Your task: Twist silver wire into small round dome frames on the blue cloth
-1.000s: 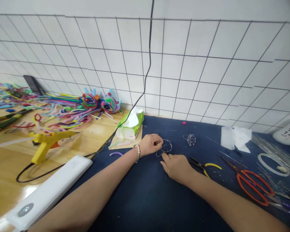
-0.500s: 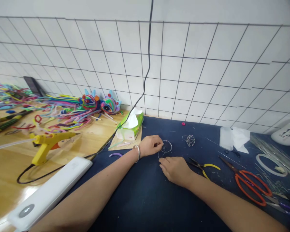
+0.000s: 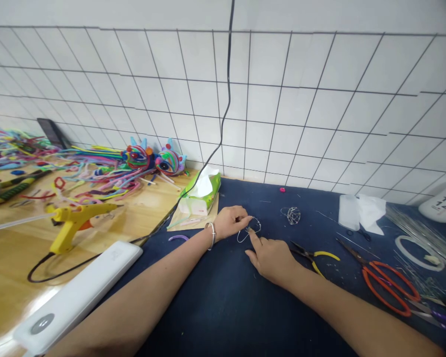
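Seemingly smooth metal bracelet (image 3: 212, 236), glossy.

Left hand (image 3: 231, 222): shiny silver-coloured bangle (image 3: 210, 236) around wrist, slim, rounded band; finer detail was too small to read. Right hand (image 3: 275, 260) was bare, wrist too. Both forearms were bare as far as the view showed.
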The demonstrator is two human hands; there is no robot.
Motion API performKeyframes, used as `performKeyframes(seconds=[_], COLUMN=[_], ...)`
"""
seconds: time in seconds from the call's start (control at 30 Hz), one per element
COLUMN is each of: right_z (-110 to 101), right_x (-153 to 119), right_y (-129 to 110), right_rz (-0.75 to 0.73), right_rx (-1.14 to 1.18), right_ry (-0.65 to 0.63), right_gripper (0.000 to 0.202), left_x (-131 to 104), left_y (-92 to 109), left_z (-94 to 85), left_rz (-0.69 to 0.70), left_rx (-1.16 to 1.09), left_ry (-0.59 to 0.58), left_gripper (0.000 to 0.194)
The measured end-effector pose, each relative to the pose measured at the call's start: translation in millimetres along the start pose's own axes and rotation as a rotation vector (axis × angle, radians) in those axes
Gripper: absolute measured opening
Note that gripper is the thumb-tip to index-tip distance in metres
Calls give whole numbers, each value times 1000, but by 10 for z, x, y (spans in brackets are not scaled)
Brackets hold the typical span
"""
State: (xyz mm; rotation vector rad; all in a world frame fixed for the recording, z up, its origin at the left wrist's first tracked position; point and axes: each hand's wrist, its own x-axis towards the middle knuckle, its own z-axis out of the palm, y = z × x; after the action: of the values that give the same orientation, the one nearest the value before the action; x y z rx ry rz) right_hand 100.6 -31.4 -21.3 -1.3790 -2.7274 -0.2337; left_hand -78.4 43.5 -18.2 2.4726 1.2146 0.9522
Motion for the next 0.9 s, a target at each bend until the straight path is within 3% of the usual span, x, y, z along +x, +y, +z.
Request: performKeyframes(seconds=[0.37,0.9], right_z=[-72,-70], right_x=[7,-27], right_y=[-50,-15], right_rz=[-11,-39], right_rx=[43,98], right_ry=[-42,-7], right_gripper=[41,33], left_x=[-13,1], left_y=[-6,41], left_z=[93,95], left_rz=[70,45], left_rx=[143,160], left_ry=[-7,-32], left_gripper=[35,34])
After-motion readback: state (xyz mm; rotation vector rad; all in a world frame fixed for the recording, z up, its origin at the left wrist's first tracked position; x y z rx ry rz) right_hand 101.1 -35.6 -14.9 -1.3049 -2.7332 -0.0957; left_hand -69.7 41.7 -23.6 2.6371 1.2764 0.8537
